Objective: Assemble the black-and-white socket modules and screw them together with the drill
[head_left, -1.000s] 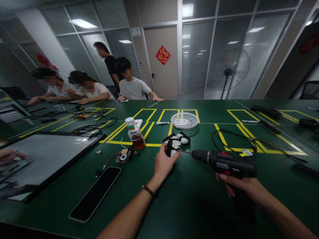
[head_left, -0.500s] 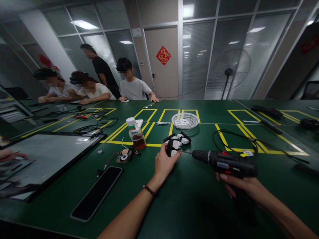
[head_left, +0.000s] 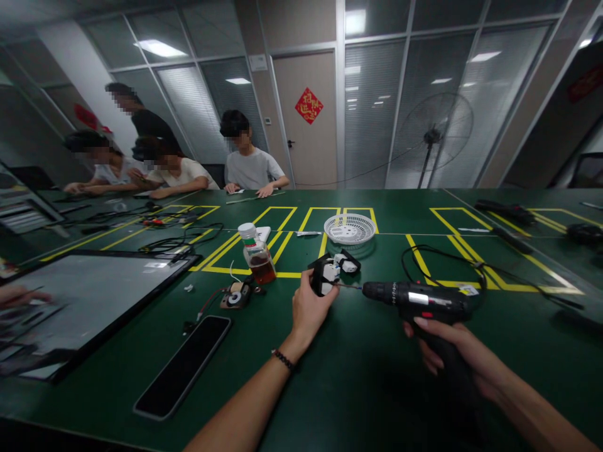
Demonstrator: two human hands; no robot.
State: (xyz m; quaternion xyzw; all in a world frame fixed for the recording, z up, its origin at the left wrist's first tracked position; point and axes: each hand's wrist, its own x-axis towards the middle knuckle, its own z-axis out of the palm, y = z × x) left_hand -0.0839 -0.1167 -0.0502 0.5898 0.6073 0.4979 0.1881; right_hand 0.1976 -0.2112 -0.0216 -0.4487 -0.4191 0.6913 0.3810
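Observation:
My left hand (head_left: pixel 308 311) is closed around a small black-and-white plastic part (head_left: pixel 326 273), its exact kind unclear. My right hand (head_left: pixel 456 348) grips a black cordless drill (head_left: pixel 424 300) by the handle. The drill's long thin bit (head_left: pixel 349 287) points left, its tip at the held part beside my left fingertips; whether it sits in a screw is too small to see. Just behind lies a similar black-and-white piece (head_left: pixel 349 262).
A bottle of brown liquid (head_left: pixel 261 267), a small device with wires (head_left: pixel 235 294) and a phone (head_left: pixel 183 367) stand left of my hand. Farther back is a white round basket (head_left: pixel 349 230). A black cable (head_left: pixel 414 251) lies behind the drill. Several people sit or stand opposite.
The drill has turned a little about its long axis, its rear end shifting slightly left. My left hand has barely moved. Across the table, a standing person has moved left.

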